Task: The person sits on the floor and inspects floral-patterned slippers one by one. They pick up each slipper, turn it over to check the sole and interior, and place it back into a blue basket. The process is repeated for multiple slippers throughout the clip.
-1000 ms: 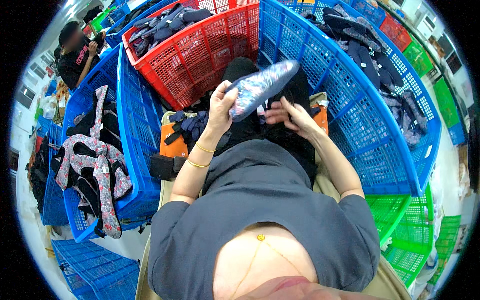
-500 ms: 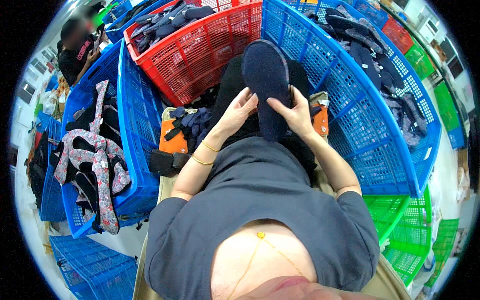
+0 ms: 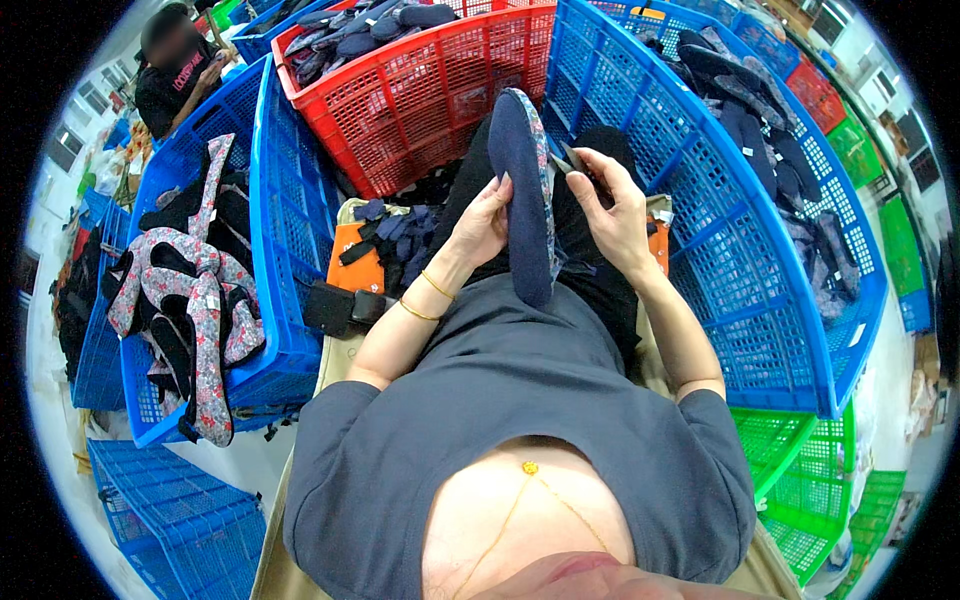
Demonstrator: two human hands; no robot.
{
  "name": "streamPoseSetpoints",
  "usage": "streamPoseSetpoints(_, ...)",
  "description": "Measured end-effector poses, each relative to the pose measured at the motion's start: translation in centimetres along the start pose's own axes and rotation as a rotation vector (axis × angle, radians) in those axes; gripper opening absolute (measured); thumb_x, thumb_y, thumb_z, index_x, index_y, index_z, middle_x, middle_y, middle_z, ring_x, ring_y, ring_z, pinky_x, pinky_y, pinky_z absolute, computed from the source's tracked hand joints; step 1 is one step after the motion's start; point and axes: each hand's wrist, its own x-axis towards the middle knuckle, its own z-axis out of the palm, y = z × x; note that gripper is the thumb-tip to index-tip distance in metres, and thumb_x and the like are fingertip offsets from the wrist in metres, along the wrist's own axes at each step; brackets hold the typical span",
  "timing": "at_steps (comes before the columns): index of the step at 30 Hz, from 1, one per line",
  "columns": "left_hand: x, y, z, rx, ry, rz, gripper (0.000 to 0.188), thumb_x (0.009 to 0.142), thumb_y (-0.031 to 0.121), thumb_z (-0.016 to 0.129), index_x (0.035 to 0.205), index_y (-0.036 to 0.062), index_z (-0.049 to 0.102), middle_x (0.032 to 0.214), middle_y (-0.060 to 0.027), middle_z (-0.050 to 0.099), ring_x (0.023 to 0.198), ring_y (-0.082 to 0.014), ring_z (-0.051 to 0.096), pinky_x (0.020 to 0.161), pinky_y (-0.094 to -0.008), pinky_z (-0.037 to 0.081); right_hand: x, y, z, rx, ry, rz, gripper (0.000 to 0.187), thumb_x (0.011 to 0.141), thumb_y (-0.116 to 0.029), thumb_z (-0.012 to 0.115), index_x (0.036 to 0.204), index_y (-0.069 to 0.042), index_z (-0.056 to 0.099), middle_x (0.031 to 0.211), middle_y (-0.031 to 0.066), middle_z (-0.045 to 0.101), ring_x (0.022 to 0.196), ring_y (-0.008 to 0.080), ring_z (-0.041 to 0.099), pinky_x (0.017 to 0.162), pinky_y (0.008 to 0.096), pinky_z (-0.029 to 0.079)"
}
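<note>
A slipper (image 3: 528, 200) with a navy sole stands lengthwise in front of my body, tilted so that its floral edge shows on the right. My left hand (image 3: 484, 222) grips it by the left edge, thumb against the sole. Close to the slipper's right edge, my right hand (image 3: 612, 205) is closed around small thread snips (image 3: 563, 161), whose pointed blades angle toward the slipper. Part of the snips is hidden by my fingers. Dark fabric scraps (image 3: 402, 232) lie on an orange surface (image 3: 352, 262) left of my lap.
A red crate (image 3: 420, 105) of slippers stands ahead. To the left, a blue crate (image 3: 290, 225) holds floral slippers (image 3: 205, 290); to the right is another blue crate (image 3: 715, 235) with dark slippers. Green crates (image 3: 770, 440) are at lower right. Another person (image 3: 170, 85) works at far left.
The slipper has turned from its sole facing up to tilted, showing its floral edge. My right hand has let go of it and now holds the snips beside it.
</note>
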Motion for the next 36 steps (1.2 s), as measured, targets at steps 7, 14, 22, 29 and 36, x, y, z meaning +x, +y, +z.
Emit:
streamPoseSetpoints(7,-0.3,0.0,0.5,0.025,-0.057,-0.028,0.041,0.099,0.032,0.047,0.134,0.0100,0.045,0.118,-0.0048,0.063,0.105,-0.0147,0.063,0.090,-0.0322,0.053,1.6,0.3,1.5,0.070,0.082,-0.130,0.028,0.090,-0.018,0.067,0.110,0.001,0.061,0.094,0.0115,0.065,0.081,0.0152,0.063,0.072,0.0271,0.051)
streamPoseSetpoints(14,0.3,0.8,1.5,0.131,0.034,-0.052,0.039,0.099,0.036,0.047,0.127,0.0088,0.048,0.109,-0.0057,0.064,0.095,-0.0186,0.065,0.084,-0.0381,0.056,2.5,0.6,-0.5,0.070,0.160,-0.008,0.018,0.094,-0.017,0.061,0.101,0.000,0.063,0.081,0.0024,0.063,0.068,0.0071,0.054,0.061,0.0233,0.045)
streamPoseSetpoints(22,12.3,16.6,5.0,0.689,0.264,0.136,0.035,0.095,0.028,0.054,0.116,0.0001,0.056,0.102,-0.0079,0.064,0.084,-0.0194,0.064,0.078,-0.0385,0.052,1.3,5.6,-5.5,0.384,0.229,0.266,0.022,0.096,-0.022,0.059,0.109,-0.003,0.058,0.078,-0.0055,0.053,0.061,0.0003,0.043,0.052,0.0157,0.034)
streamPoseSetpoints(29,26.1,27.3,-3.0,0.458,0.404,0.534,0.032,0.095,0.022,0.055,0.116,-0.0017,0.052,0.105,-0.0113,0.060,0.088,-0.0234,0.063,0.079,-0.0376,0.053,2.2,4.5,-8.9,0.160,0.065,0.275,0.025,0.094,-0.023,0.062,0.109,-0.003,0.059,0.080,-0.0059,0.052,0.067,-0.0004,0.044,0.055,0.0171,0.036)
streamPoseSetpoints(36,30.6,12.8,-5.0,0.693,0.255,0.229,0.039,0.093,0.008,0.055,0.129,-0.0064,0.044,0.122,-0.0139,0.054,0.107,-0.0231,0.058,0.093,-0.0347,0.050,6.0,-0.5,-18.3,0.092,0.196,0.382,0.045,0.102,-0.039,0.039,0.116,0.000,0.056,0.063,-0.0032,0.047,0.053,0.0052,0.044,0.048,0.0195,0.034)
